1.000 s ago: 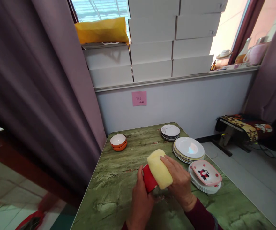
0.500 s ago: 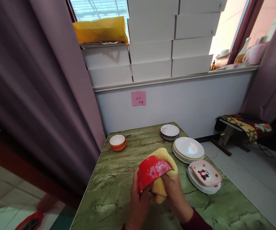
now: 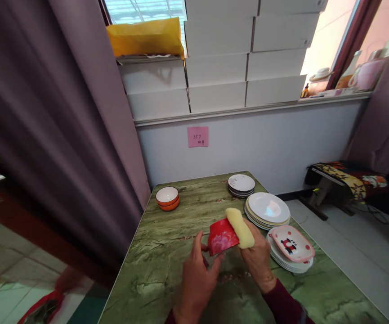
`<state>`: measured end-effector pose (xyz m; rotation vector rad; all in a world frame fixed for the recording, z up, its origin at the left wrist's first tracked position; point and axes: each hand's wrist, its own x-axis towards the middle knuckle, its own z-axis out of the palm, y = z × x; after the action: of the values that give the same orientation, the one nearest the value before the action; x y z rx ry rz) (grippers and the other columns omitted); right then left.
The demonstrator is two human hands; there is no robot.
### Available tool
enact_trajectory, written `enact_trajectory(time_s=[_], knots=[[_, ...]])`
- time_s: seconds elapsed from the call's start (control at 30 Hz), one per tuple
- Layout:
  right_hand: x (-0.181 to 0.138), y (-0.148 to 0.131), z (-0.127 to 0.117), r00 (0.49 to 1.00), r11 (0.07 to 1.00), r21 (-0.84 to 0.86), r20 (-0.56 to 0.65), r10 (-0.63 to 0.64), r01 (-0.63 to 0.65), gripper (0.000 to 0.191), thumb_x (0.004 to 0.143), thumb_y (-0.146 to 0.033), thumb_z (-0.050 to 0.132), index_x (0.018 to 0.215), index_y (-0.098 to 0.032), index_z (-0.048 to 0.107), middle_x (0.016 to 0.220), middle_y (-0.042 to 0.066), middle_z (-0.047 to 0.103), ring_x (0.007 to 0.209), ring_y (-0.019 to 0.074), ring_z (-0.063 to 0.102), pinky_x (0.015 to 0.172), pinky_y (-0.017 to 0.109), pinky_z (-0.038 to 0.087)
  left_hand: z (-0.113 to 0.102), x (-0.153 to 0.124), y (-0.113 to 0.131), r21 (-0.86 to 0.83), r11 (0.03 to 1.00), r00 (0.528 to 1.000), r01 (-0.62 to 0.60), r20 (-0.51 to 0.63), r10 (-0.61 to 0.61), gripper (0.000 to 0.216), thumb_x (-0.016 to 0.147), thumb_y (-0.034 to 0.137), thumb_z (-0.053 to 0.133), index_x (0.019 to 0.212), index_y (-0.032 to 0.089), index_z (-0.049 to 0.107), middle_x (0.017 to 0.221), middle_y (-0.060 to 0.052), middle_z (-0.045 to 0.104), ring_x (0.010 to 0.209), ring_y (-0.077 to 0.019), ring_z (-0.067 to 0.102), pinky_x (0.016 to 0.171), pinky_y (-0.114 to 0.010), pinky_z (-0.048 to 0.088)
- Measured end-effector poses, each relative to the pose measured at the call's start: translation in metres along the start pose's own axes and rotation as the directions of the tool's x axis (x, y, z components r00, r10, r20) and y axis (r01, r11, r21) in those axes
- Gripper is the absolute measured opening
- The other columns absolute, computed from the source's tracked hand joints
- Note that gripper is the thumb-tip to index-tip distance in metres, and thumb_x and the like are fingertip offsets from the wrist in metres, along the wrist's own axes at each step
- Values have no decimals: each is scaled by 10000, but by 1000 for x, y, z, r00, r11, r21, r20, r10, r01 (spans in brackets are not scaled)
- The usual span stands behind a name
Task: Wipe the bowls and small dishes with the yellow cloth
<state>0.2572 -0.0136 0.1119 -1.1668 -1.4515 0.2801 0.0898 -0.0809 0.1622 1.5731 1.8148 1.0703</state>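
Note:
A red bowl (image 3: 221,237) with pink flowers is held tilted on its side above the table's middle. My left hand (image 3: 199,276) has its thumb and fingers about the bowl's lower left side. My right hand (image 3: 257,255) is closed on a folded yellow cloth (image 3: 240,228), which presses over the bowl's right edge. The bowl's inside and the right fingertips are hidden behind the cloth.
Two stacked orange bowls (image 3: 167,200) stand at the table's back left. Along the right edge are small patterned plates (image 3: 241,183), larger white plates (image 3: 269,208), and a pink-rimmed square dish (image 3: 292,243) on more plates. A draped stool (image 3: 349,177) stands beyond the table.
The bowl has turned and moved slightly right. The cloth has shifted to its right edge, and my left hand's grip has loosened to thumb and fingers. My right hand has moved up and right.

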Motion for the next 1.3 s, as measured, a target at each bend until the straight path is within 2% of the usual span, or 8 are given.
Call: enact_trajectory(time_s=[0.2,0.47,0.6,0.7,0.83,1.0,1.17,1.3], knots=[[3,-20,-14,875,826,-291,133,-465,483,434,925,-149,513,1344,-222,599,1290,117,674,1179,261,643,1016,378,477,9,-2,4,89,996,997,-10,76,3,724,765,165,594,1457,147,381,1255,-179,691,1090,-326,680,817,-372,498],[4,-35,-11,859,821,-254,118,-499,511,417,906,-120,511,1294,-206,634,1243,124,694,1144,257,663,981,372,509,8,4,-6,-151,988,1000,-17,5,18,677,680,43,526,1341,182,487,1308,-125,672,1182,-278,635,951,-373,490],[6,-31,-8,932,929,-88,77,-354,360,445,853,-167,569,1293,-199,624,1237,123,696,1134,264,666,998,395,519,7,4,-11,-285,958,999,14,-26,-22,742,617,36,523,1345,177,494,1291,-109,678,1117,-268,658,921,-374,520],[2,-28,1,997,985,168,71,22,-34,417,781,-256,659,1193,-189,667,1108,110,745,977,274,714,857,375,584,9,1,-8,-457,884,995,102,36,-96,667,711,129,529,1372,194,465,1146,-94,732,849,-249,713,688,-349,570],[-14,-35,16,778,547,560,366,510,-622,425,734,-435,748,1066,-178,685,933,84,771,782,275,728,663,364,605,10,-2,-2,-583,803,990,125,20,-139,597,768,229,564,1361,248,496,1183,-72,722,934,-271,710,732,-365,592],[-32,-46,25,646,216,678,480,593,-702,581,648,-482,844,1097,-162,660,975,87,764,819,262,724,709,354,595,7,3,-2,-582,813,999,12,-28,-35,562,750,234,629,1308,214,559,1284,-90,684,1169,-278,635,980,-366,517],[-31,-30,30,612,315,609,370,699,-728,440,671,-496,803,922,-155,683,769,51,747,622,225,681,526,304,546,8,7,-10,-418,907,998,56,39,-44,549,799,383,641,1295,169,544,1140,-108,731,987,-252,691,850,-351,545],[-18,-6,22,822,727,420,93,562,-544,345,752,-438,685,947,-154,704,822,79,763,692,249,698,588,339,576,5,6,-12,-143,988,997,51,72,-42,648,834,461,622,1372,133,471,979,-94,741,702,-216,668,683,-348,527]])
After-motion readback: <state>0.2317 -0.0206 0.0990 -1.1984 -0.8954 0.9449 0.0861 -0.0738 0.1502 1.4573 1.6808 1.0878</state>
